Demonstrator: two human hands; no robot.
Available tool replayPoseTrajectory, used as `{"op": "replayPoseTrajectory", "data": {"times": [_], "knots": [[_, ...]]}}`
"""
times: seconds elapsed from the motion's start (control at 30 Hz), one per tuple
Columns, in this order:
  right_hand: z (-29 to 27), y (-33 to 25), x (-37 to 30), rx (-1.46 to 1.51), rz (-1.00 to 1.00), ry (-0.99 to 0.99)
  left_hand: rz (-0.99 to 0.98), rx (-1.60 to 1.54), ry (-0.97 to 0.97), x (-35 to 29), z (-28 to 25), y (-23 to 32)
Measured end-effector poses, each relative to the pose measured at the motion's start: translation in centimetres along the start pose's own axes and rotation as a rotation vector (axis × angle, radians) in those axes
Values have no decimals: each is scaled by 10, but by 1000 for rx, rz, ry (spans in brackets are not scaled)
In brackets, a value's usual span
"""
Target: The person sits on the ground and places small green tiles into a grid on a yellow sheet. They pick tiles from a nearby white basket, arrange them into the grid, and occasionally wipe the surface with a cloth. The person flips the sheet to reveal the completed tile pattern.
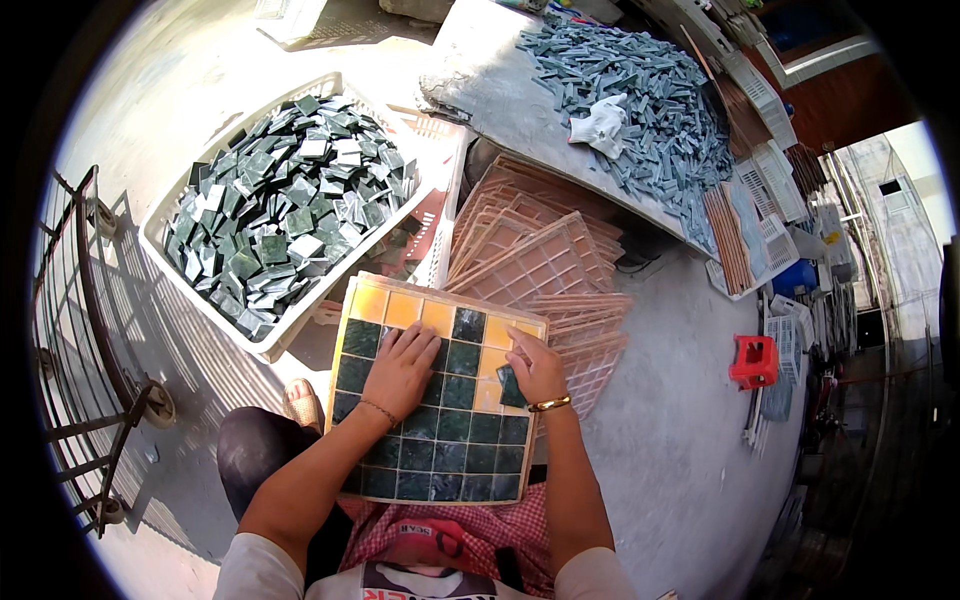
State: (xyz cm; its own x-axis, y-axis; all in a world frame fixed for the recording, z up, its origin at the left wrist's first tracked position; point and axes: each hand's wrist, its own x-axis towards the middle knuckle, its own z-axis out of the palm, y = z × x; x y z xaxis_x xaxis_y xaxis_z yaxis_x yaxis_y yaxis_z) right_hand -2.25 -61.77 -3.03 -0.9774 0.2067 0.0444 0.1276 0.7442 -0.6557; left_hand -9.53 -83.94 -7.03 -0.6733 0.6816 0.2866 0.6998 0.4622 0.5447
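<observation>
A shallow gridded tray (530,420) rests on my lap, with square dark green tiles (452,425) in many compartments. Bare orange-yellow compartments (402,308) show along its far edge and on the right side. My left hand (405,368) lies across the tray with its fingers stretched out over the tiles near the far rows. Over the right side, my right hand (538,368) is curled, its fingertips over a yellow compartment. A dark green tile (511,388), set askew to the grid, shows against the palm side; the fingers partly hide it.
A white crate (275,345) heaped with loose green tiles stands at the left. Beyond the tray lie stacked gridded trays (530,250). A slab table (490,75) bears a pile of narrow grey-green strips (640,90) and a white glove (600,125). A red stool (754,362) and metal rack (110,400) flank me.
</observation>
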Motion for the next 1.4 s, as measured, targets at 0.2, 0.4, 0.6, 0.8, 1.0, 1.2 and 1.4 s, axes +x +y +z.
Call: {"op": "replayPoseTrajectory", "data": {"times": [0.2,0.4,0.6,0.8,1.0,1.2,1.4], "knots": [[-30,22,-48,-165,39,-123,171,64,-259,-22,8,25],[-7,15,-61,-111,-20,-64,185,149,-323,-52,-3,34],[7,2,-60,-13,23,-212,100,166,-327,-77,-7,41],[1,16,-51,281,133,-133,103,117,-260,-78,11,79],[-10,31,-31,-259,-174,-179,61,181,-155,-48,34,101],[-17,34,-35,-271,-20,-162,25,221,-189,-49,55,113],[-39,47,-51,-30,-8,-173,-13,162,-3,-24,47,97]]}}
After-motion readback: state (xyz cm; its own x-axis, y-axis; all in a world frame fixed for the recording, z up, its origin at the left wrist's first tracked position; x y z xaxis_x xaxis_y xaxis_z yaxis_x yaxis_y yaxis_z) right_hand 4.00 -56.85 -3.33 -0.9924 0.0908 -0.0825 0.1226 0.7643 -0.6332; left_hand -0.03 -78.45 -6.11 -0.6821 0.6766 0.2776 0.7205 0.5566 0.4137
